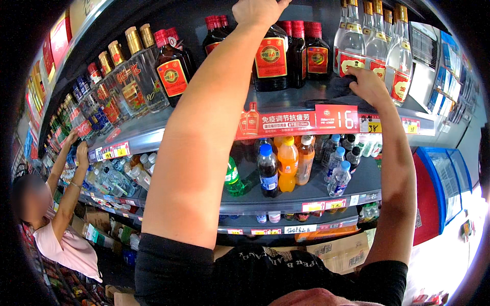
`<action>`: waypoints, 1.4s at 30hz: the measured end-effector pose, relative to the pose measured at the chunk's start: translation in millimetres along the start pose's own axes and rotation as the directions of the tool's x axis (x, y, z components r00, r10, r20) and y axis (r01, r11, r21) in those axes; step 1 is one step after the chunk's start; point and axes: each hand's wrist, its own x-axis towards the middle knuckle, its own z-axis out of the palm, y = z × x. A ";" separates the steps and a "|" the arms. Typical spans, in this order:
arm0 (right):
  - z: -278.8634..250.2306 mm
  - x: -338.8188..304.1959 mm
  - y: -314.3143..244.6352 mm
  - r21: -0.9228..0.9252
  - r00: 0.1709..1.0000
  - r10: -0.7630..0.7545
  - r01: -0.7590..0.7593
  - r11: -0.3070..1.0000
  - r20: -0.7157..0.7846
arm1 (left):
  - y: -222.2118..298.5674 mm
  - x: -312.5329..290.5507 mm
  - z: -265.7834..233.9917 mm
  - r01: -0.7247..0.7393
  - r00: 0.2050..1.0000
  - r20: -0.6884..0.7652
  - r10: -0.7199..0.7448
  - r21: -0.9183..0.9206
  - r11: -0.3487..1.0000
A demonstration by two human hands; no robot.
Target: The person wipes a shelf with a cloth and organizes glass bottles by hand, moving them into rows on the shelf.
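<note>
My right hand (369,86) is closed on a dark cloth (334,91), which lies bunched on the upper shelf (296,97) in front of clear glass liquor bottles (351,46) with red labels. My left arm stretches up across the middle of the shelf. My left hand (259,11) is at the top edge of the picture, above a dark liquor bottle (271,58) with a red label. Its fingers are mostly out of the picture, and the bottle's neck is hidden behind the hand. More dark red-capped bottles (172,69) stand left of my forearm.
Red and white price tags (286,121) line the shelf edge. Below stand soft-drink bottles (287,163) and water bottles (339,178). At left, another person (66,239) in pink reaches to the same shelf. A blue-framed red case (439,188) is at right; cardboard boxes (339,252) sit low.
</note>
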 end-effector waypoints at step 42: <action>-0.7 -1.3 7.7 0.044 0.997 -0.057 0.055 0.998 0.054 | -164.4 -46.8 92.9 0.802 0.579 0.650 -0.493 -0.344 0.488</action>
